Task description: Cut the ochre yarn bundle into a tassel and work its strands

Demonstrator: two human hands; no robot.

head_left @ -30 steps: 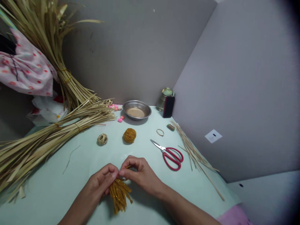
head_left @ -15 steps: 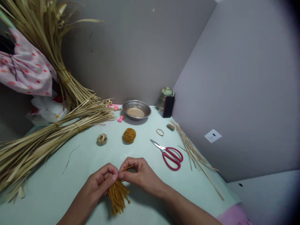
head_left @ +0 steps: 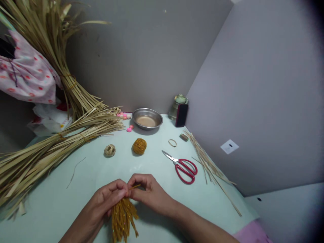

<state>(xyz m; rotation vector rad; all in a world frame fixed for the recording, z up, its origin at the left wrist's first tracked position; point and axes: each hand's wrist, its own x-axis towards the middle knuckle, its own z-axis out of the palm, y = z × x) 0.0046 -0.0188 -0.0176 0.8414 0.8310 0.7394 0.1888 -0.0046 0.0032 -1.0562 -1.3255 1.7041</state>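
A golden-brown yarn tassel [head_left: 123,219] hangs by its top from the pinched fingers of my left hand [head_left: 111,197], its strands spreading downward. Beside it, my right hand [head_left: 148,192] pinches a short length of the same yarn [head_left: 136,186] close to the tassel's top. The fingertips of both hands meet there and hide the tied part. Beyond my hands sit a ball of golden yarn [head_left: 139,146] and a small openwork woven ball [head_left: 109,150]. Red-handled scissors [head_left: 181,167] lie to the right, blades pointing away to the left.
Bundled dry straw strips [head_left: 63,141] cover the table's left, with a taller bundle [head_left: 71,84] behind. At the back stand a metal bowl of liquid [head_left: 147,119], a bottle [head_left: 174,109] and a phone [head_left: 182,115]. Loose strips [head_left: 207,158] and a small ring [head_left: 172,143] lie at right.
Both hands have come slightly lower and nearer, still pinching. The tassel has dropped with them and now hangs straighter, with more of its length showing.
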